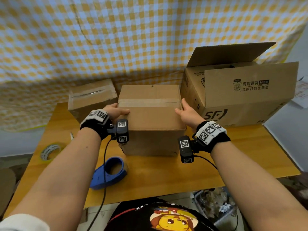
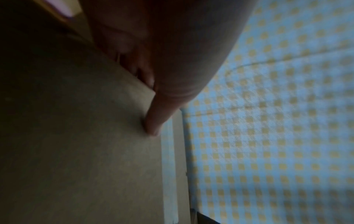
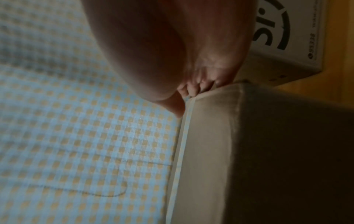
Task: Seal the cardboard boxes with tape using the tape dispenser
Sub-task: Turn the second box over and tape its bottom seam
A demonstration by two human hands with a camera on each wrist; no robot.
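A closed cardboard box (image 1: 150, 127) stands mid-table with a strip of clear tape (image 1: 150, 102) across its top seam. My left hand (image 1: 115, 110) rests on the box's upper left edge, with the thumb flat on the top and the fingers down the side. My right hand (image 1: 185, 110) presses the upper right edge, thumb on top and fingers straight along the side. In the left wrist view the thumb (image 2: 157, 115) lies on the box top (image 2: 86, 136) beside the tape (image 2: 168, 166). In the right wrist view the fingertips (image 3: 199, 86) touch the box (image 3: 210, 151) where the tape ends. A blue tape dispenser (image 1: 110, 174) lies on the table, untouched.
A smaller taped box (image 1: 91, 97) sits at the back left. A large open SF box (image 1: 241, 90) stands at the right, close to my right hand. A yellowish tape roll (image 1: 50, 151) lies at the wooden table's (image 1: 166, 177) left edge. Checked cloth (image 1: 116, 39) hangs behind.
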